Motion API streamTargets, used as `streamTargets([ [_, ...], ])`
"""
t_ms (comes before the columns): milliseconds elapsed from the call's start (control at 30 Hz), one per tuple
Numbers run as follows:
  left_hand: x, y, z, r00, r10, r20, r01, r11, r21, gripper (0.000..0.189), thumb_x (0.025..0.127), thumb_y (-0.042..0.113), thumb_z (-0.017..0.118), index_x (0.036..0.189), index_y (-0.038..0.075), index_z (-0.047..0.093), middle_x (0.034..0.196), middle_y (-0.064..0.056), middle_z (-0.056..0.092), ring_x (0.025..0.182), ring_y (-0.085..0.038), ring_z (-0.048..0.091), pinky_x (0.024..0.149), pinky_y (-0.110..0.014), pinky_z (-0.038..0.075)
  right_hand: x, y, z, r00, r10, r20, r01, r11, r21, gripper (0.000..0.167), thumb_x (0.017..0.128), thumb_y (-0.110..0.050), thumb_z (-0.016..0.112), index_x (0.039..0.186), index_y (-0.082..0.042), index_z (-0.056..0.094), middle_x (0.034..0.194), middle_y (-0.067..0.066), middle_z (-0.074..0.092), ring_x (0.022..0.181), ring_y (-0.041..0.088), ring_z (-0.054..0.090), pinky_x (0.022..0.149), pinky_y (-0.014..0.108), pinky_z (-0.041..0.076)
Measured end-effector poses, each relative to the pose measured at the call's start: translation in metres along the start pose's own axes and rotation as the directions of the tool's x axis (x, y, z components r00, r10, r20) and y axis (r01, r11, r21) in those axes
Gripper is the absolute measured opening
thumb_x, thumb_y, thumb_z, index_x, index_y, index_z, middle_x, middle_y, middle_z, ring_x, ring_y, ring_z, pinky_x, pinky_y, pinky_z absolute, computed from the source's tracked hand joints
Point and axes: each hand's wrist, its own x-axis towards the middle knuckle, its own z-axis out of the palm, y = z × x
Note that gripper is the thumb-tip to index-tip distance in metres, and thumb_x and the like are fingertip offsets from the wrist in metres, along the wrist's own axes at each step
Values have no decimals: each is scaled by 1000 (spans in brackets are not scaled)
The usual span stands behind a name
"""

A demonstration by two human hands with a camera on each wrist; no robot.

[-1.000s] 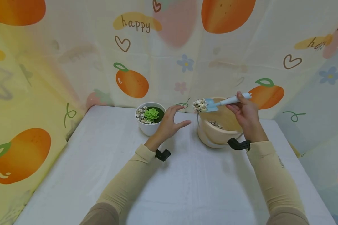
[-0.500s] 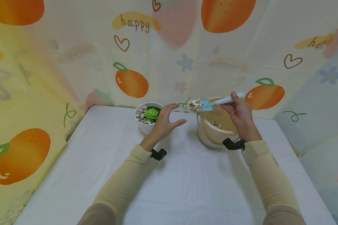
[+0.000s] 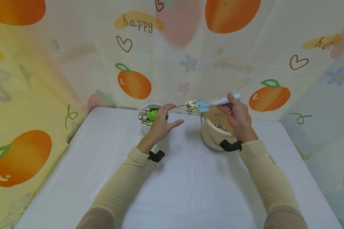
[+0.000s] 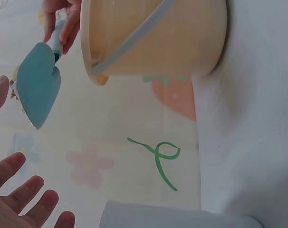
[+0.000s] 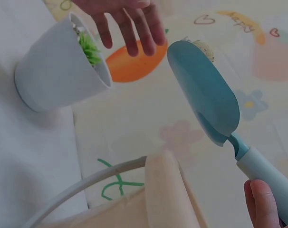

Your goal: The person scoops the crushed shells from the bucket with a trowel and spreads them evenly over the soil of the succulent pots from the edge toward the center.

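Note:
My right hand (image 3: 238, 116) grips the pale handle of a small blue garden trowel (image 3: 203, 105), holding it nearly level. Whitish pebbles (image 3: 191, 105) are heaped on its blade, above the gap between bucket and pot. In the right wrist view the blade (image 5: 206, 90) shows its underside. My left hand (image 3: 160, 124) holds nothing; thumb and fingers are spread in front of the white pot (image 3: 144, 128), hiding part of it. In that pot a green succulent (image 3: 151, 115) stands with pebbles on its left side. Whether the left hand touches the pot I cannot tell.
Below my right hand stands a beige bucket (image 3: 212, 135) with a grey handle and some pebbles (image 3: 219, 126) inside. Both containers are near the back edge of the white-covered table (image 3: 177, 184). A printed fruit curtain (image 3: 166, 70) hangs right behind.
My right hand has carried the loaded trowel left, from over the bucket toward the pot. My left hand has shifted left as well, now in front of the pot.

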Motion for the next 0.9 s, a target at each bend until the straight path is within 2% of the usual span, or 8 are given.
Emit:
streamTargets([
  [367, -1, -2, -10, 1000, -5, -21, 5, 1000, 8, 68, 86, 35, 74, 141, 7, 46, 150, -12, 40, 141, -30, 34, 117, -49, 30, 4, 10, 9, 999, 7, -34, -7, 1000, 3, 16, 93, -16, 63, 100, -2, 58, 78, 18, 71, 72, 25, 74, 71, 34, 59],
  [633, -3, -1, -15, 999, 10, -34, -10, 1000, 14, 69, 85, 32, 76, 140, 4, 47, 150, -16, 40, 141, -32, 33, 117, -51, 28, 7, 18, 15, 999, 15, -39, -15, 1000, 16, 13, 94, -15, 61, 97, -3, 57, 74, 16, 70, 72, 25, 74, 69, 35, 59],
  [900, -5, -7, -18, 999, -10, -49, 12, 999, 42, 68, 85, 34, 76, 140, 5, 48, 150, -15, 41, 141, -32, 34, 117, -52, 29, 8, 26, 22, 999, 26, -43, -27, 1000, -1, 13, 96, -16, 59, 97, -3, 56, 74, 16, 70, 71, 24, 74, 69, 33, 59],
])
